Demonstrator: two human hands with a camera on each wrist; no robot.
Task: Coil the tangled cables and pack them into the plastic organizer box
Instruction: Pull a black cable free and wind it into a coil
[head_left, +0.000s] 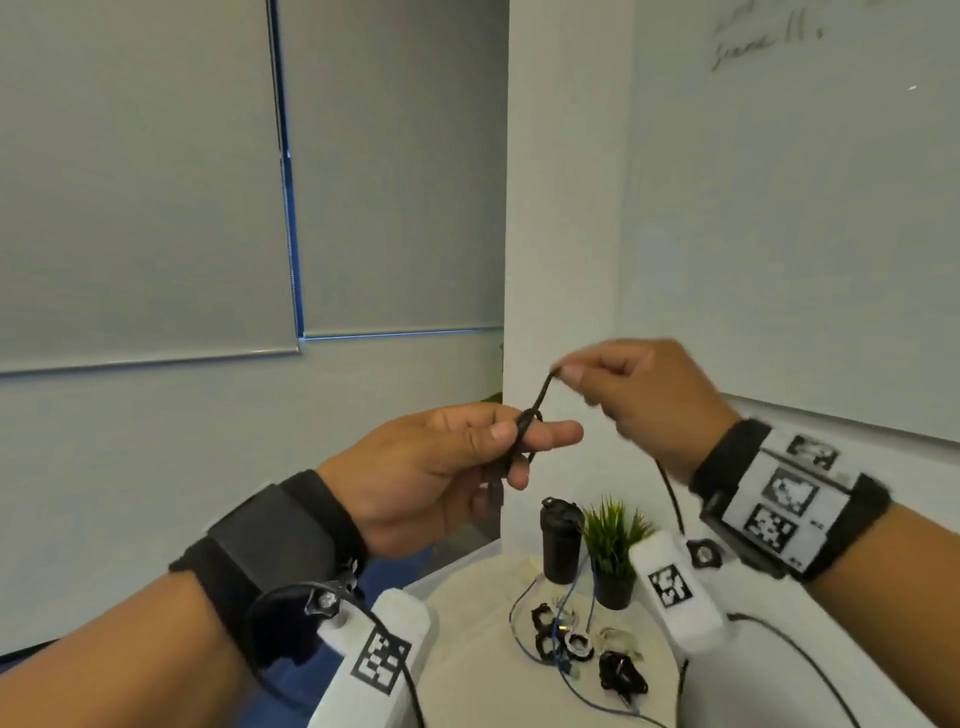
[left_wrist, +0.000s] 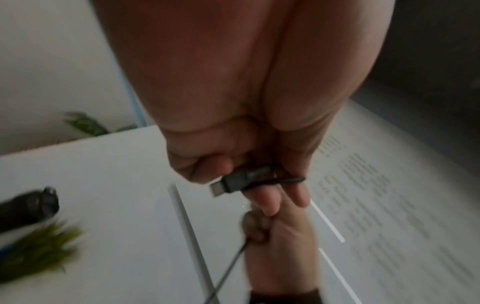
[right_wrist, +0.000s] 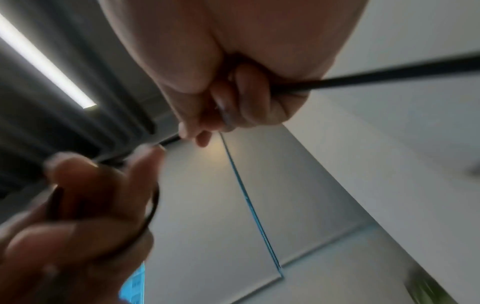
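In the middle of the head view the left hand (head_left: 447, 467) held a thin black cable (head_left: 540, 397) up in the air, thumb pressed down on a few small loops wound round its extended fingers. The right hand (head_left: 644, 400), a little higher and to the right in the frame, pinched the same cable between thumb and forefinger, with the other fingers curled; a short taut run joined the two hands. From under the right hand the free length dropped toward the lower right of the frame.

The left wrist view showed the cable's plug (left_wrist: 228, 183) sticking out below the curled fingers, in the centre of the picture.

By its look the cable was light, limp and smooth. It probably bends readily but springs open when released, so the loops would need a steady thumb on them. The stiff plug body seemed the safest place to anchor the coil, while the feeding hand could best grip close to the last loop, where slack is short.

At the bottom centre of the head view, the round white worktop (head_left: 467, 649) carried the remaining cables (head_left: 576, 644), a tangle of black and blue. Behind them stood a dark bottle (head_left: 561, 540) and a small potted plant (head_left: 613, 556). No organizer box could be made out with certainty.
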